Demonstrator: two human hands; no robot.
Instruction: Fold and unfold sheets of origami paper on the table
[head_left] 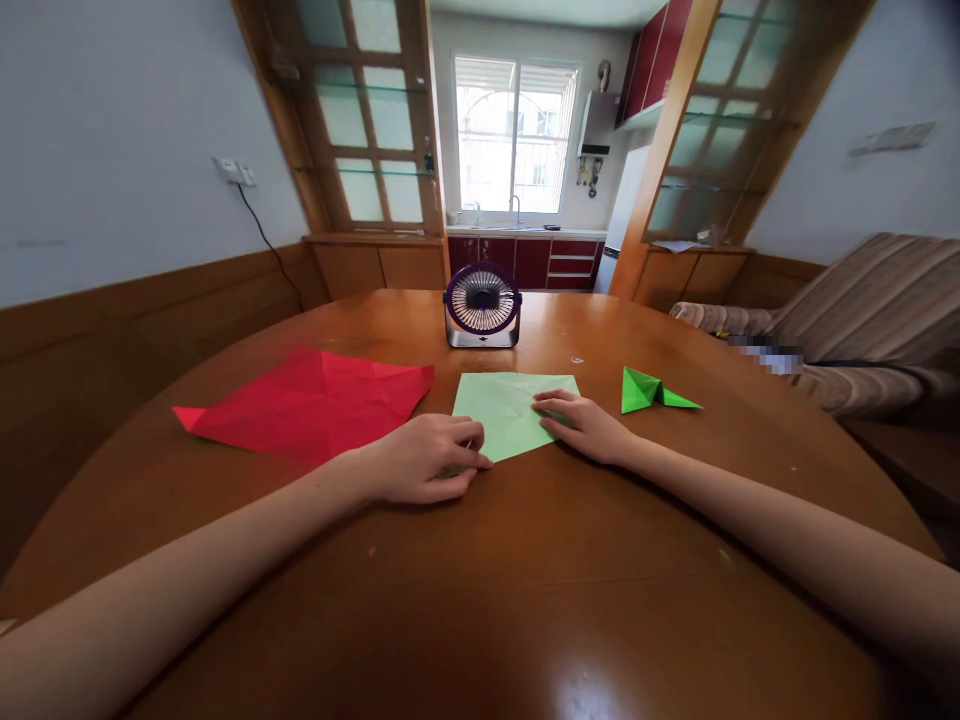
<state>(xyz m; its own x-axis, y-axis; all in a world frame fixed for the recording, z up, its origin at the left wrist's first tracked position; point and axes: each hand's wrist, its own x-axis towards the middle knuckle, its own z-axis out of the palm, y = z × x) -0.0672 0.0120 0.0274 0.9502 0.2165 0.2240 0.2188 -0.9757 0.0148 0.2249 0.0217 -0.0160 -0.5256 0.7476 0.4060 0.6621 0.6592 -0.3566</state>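
Observation:
A pale green sheet of paper (pixel 506 408) lies flat on the brown wooden table (pixel 480 580), just in front of me. My left hand (pixel 424 457) rests on the sheet's near left corner, fingers curled and pinching the paper's edge. My right hand (pixel 581 424) lies palm down on the sheet's right edge, fingers pressing it to the table. Both forearms stretch across the table toward the sheet.
A creased red sheet (pixel 311 405) lies to the left. A folded bright green paper shape (pixel 651 392) sits to the right. A small purple desk fan (pixel 482 306) stands behind the pale sheet. A striped sofa (pixel 862 320) is at the right, beyond the table's edge.

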